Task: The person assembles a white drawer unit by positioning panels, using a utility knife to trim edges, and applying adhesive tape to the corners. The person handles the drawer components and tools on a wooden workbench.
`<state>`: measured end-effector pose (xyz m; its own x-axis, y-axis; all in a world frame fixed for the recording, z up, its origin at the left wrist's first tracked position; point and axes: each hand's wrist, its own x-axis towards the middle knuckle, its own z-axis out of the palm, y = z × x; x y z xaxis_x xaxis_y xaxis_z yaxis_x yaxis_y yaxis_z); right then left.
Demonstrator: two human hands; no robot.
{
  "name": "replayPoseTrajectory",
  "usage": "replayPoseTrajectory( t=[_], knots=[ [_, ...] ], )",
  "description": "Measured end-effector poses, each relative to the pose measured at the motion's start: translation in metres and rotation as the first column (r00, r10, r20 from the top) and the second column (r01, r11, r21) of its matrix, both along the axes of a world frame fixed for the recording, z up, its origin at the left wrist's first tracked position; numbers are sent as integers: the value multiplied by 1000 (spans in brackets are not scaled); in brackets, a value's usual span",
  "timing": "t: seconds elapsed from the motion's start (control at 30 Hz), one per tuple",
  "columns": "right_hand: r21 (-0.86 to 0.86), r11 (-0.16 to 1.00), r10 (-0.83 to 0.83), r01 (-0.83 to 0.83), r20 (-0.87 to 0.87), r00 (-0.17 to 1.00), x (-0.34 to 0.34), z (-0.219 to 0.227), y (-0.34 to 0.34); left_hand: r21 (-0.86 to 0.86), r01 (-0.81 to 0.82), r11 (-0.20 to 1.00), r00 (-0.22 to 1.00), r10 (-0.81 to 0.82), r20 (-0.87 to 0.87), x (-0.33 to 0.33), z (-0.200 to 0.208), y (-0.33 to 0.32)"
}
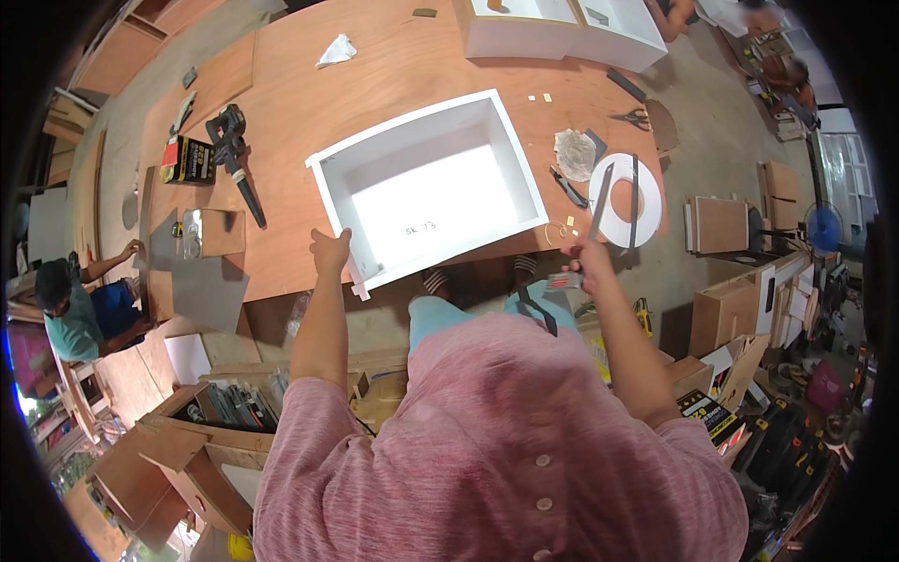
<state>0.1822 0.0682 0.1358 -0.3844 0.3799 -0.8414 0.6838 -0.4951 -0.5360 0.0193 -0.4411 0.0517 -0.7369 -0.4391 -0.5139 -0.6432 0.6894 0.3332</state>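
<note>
A white open box (435, 192), like a drawer, lies tilted across the wooden table with its open side up. Its inner floor bears a handwritten mark. My left hand (330, 251) grips the box's left wall by the near corner, thumb against the rim. To the right of the box, my right hand (588, 262) is closed round a long, flat grey tool that looks like a file (602, 199), its blade pointing away from me. A clear and red piece (565, 280) sticks out below that hand; whether it is the handle, I cannot tell. Beyond lies a white roll of edging (602, 225).
On the table (290, 103) are a cordless blower (229, 150), a black box (187, 159), scissors (633, 118), black pliers-like tool (568, 187) and a dark strip (635, 201). More white boxes (520, 33) stand at the back. A person (80, 309) works at left.
</note>
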Motion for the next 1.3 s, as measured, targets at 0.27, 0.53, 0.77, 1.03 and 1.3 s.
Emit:
replayPoseTrajectory(
  t=[0.27, 0.53, 0.77, 1.03, 1.3],
  knots=[
    [-19, 992, -124, 124, -22, 992, -19, -47, -107, -353, 405, 843, 882, -462, -90, -56, 25, 33],
    [7, 999, -40, 42, -161, 986, -32, -63, -159, -500, 618, 607, 692, -722, -22, -165, 19, 57],
    [9, 986, -161, 164, -154, 975, -37, -82, -169, -341, 766, 545, 633, -731, 254, -214, -6, 71],
    [113, 982, -131, 153, -180, 975, -88, -58, -144, -319, 756, 572, 637, -755, 157, -190, -24, 29],
    [176, 974, 183, -140, -260, 948, -166, -66, -71, -233, 615, 753, 787, -605, 120, -92, -24, 1]
  ],
)
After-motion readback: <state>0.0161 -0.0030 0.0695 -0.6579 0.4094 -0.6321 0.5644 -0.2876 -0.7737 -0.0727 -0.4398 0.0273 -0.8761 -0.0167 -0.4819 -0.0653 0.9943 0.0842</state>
